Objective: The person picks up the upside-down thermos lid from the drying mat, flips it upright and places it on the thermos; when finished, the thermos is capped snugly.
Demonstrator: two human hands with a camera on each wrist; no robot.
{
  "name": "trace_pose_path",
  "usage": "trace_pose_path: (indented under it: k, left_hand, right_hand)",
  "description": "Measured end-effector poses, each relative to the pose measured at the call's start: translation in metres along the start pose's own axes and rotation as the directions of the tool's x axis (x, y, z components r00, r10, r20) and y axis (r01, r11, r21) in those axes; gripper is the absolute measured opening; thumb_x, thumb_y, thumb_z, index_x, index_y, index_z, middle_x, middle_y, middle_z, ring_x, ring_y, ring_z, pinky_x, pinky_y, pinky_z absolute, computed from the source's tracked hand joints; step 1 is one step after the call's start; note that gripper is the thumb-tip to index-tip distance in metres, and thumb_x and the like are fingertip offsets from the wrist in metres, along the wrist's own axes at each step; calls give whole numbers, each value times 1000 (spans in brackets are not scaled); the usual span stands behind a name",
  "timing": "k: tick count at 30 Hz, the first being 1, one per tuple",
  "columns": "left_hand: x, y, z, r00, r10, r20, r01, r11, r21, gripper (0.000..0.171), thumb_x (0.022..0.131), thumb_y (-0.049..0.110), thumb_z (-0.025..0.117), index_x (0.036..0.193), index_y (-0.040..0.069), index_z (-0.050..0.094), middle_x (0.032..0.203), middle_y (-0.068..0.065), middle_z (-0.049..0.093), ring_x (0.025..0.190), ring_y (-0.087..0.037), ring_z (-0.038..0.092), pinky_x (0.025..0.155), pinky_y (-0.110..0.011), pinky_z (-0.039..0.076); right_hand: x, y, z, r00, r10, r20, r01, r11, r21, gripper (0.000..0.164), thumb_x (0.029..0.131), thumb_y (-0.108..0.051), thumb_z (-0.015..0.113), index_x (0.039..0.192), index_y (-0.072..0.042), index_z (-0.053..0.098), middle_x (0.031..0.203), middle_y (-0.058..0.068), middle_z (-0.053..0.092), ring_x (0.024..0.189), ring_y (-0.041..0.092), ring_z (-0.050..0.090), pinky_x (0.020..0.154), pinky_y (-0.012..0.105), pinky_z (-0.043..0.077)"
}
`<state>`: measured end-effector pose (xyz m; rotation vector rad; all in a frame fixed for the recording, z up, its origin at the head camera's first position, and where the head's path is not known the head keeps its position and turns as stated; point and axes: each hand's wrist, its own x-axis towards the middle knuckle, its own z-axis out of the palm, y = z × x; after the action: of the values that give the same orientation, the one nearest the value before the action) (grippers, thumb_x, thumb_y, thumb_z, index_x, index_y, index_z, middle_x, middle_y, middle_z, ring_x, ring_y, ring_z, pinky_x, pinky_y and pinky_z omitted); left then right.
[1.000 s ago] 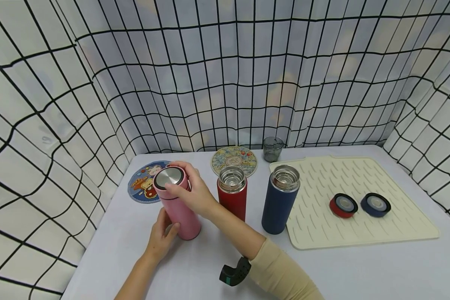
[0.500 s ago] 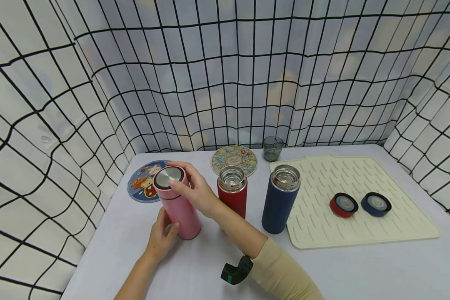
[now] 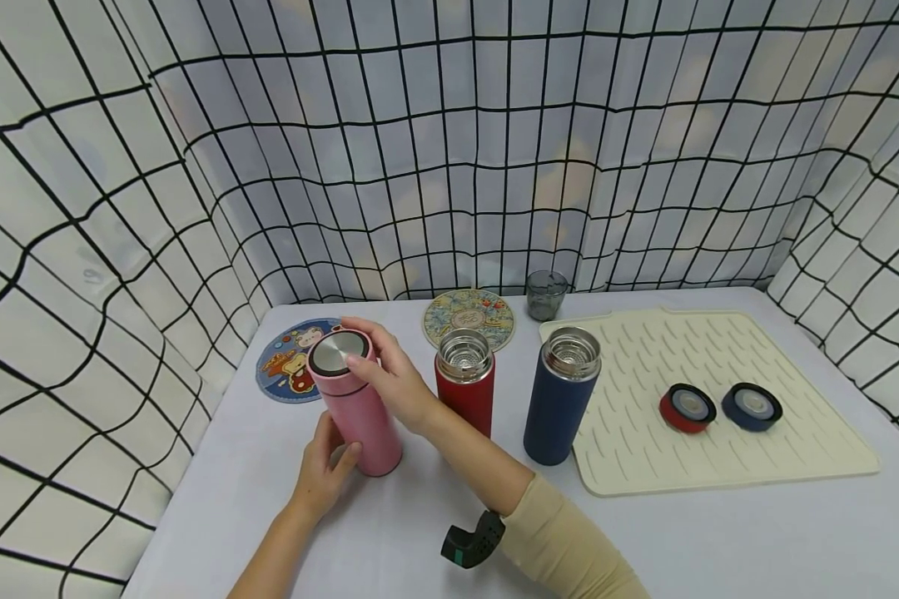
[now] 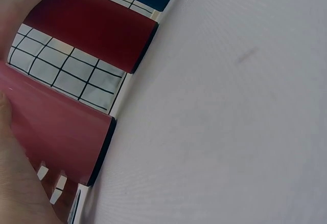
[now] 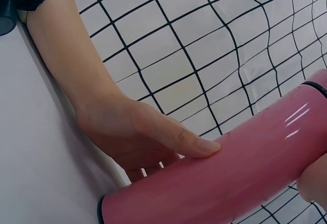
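Note:
A pink thermos bottle (image 3: 367, 428) stands nearly upright on the white table, topped by its lid (image 3: 333, 353) with a brushed-metal disc and dark ring. My left hand (image 3: 322, 472) holds the lower body, its thumb on the near side; the right wrist view shows this thumb (image 5: 207, 147) along the pink wall. My right hand (image 3: 395, 381) grips the lid from the right, thumb over the disc and fingers behind the rim, partly hidden. Just right of it stands a red thermos bottle (image 3: 468, 399), lidless, its steel mouth showing. The right forearm crosses in front of its base.
A lidless blue thermos bottle (image 3: 558, 416) stands beside a cream mat (image 3: 644, 466) bearing a red lid (image 3: 685, 409) and a blue lid (image 3: 752, 408). Behind are a blue round coaster (image 3: 280, 387), a patterned coaster (image 3: 468, 304) and a dark glass (image 3: 545, 295). Black netting surrounds the table.
My right hand has turned slightly on the lid, its thumb sliding rightward over the metal disc. The left hand and the pink bottle's body stay in place.

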<state>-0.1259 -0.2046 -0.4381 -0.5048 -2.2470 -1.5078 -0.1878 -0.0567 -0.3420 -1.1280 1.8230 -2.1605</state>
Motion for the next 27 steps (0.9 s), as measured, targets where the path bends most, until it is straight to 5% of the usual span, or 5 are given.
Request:
trace_pose_path:
  k: [4,11,20,27]
  left_hand:
    - [0,0,0,1000,-9,0,9,1000,11,45,87,3,55,125,-9,35,114,2,54,98,5,52,84,-13,43]
    - [-3,-32,0,1000,8,4,-8,1000,20,48,90,15,56,131,-1,36,114,-7,56,98,0,53,84,-13,42]
    - [-5,-37,-1,1000,14,10,-14,1000,21,46,91,20,56,130,3,38,113,-7,56,98,-3,55,85,-13,42]
    - [-3,-28,0,999,42,-3,-42,999,23,46,90,18,57,127,-2,38,111,3,55,97,0,53,84,-12,42]
  right_hand:
    - [0,-2,-3,999,15,50,-16,999,33,47,95,-15,37,139,-1,29,138,16,36,121,11,38,101,28,32]
    - [0,-1,-3,999,-8,49,7,1000,25,44,94,-9,41,137,-3,33,132,16,40,112,7,38,97,27,33]
    - [-2,3,-2,997,7,-72,-12,998,-67,59,82,-40,65,131,-13,46,117,3,53,111,8,40,92,32,39]
    - [0,2,2,980,50,-192,-84,981,-174,54,73,-17,76,123,-22,55,108,-10,53,105,8,38,81,30,42]
